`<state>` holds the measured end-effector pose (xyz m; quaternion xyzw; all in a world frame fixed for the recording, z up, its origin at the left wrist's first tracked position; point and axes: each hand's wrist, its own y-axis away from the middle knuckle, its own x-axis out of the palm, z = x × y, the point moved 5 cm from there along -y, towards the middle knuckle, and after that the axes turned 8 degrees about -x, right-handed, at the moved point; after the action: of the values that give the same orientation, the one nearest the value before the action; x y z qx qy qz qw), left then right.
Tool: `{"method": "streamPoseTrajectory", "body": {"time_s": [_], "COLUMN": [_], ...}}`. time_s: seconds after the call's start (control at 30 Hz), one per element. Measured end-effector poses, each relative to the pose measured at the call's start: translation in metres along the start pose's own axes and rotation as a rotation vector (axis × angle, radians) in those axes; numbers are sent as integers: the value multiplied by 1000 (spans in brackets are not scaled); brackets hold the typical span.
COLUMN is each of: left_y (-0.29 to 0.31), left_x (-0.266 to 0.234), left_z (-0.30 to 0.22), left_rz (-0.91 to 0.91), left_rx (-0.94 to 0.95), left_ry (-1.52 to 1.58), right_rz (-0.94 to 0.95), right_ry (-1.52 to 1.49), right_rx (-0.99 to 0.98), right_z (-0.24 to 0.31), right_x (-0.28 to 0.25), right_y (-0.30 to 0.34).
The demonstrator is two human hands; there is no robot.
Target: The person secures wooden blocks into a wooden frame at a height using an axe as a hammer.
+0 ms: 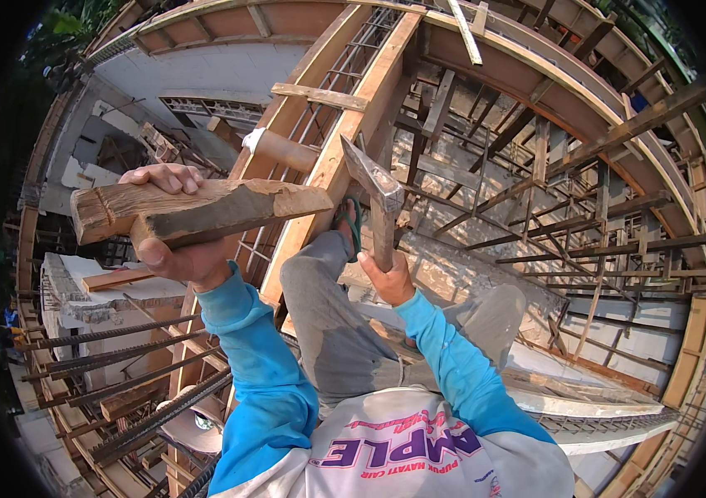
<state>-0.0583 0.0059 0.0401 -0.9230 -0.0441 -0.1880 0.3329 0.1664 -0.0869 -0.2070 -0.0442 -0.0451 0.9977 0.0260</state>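
Observation:
My left hand (191,261) grips a rough, notched wooden block (220,207), fingers over its far side and thumb along the near side. The block's tapered right end reaches over a formwork board (307,220); whether they touch, I cannot tell. To the right, my right hand (391,280) is closed around the wooden handle of a hammer (384,192). Its worn metal head is raised, with the pointed end slanting toward the upper left. A gap separates the hammer head from the block.
A formwork channel holds steel rebar (353,62), with a wooden crosspiece (318,96) nailed over it and a brown pipe (282,149) across it. Bare rebar rods (120,332) jut in at lower left. Timber props (569,224) stand below on the right. My sandalled foot (349,217) rests by the board.

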Motion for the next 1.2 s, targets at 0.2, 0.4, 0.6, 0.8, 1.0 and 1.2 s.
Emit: {"method": "streamPoseTrajectory", "body": {"time_s": [0.2, 0.4, 0.6, 0.8, 1.0, 1.2], "left_y": [-4, -1, -7, -8, -4, -20], "left_x": [-6, -27, -8, -18, -13, 1], "left_z": [9, 3, 9, 5, -8, 8], "left_rz": [0, 12, 23, 37, 32, -16], "left_rx": [-16, -19, -37, 11, 72, 52], "left_ry": [41, 81, 33, 21, 77, -27], "right_rz": [276, 186, -59, 239, 152, 164], "right_ry": [202, 70, -73, 78, 192, 72], "right_rx": [368, 100, -83, 910, 471, 367], "right_z": [-109, 9, -15, -181, -126, -77], "right_x": [26, 4, 14, -5, -36, -33], "right_y": [-1, -15, -13, 68, 71, 40]}}
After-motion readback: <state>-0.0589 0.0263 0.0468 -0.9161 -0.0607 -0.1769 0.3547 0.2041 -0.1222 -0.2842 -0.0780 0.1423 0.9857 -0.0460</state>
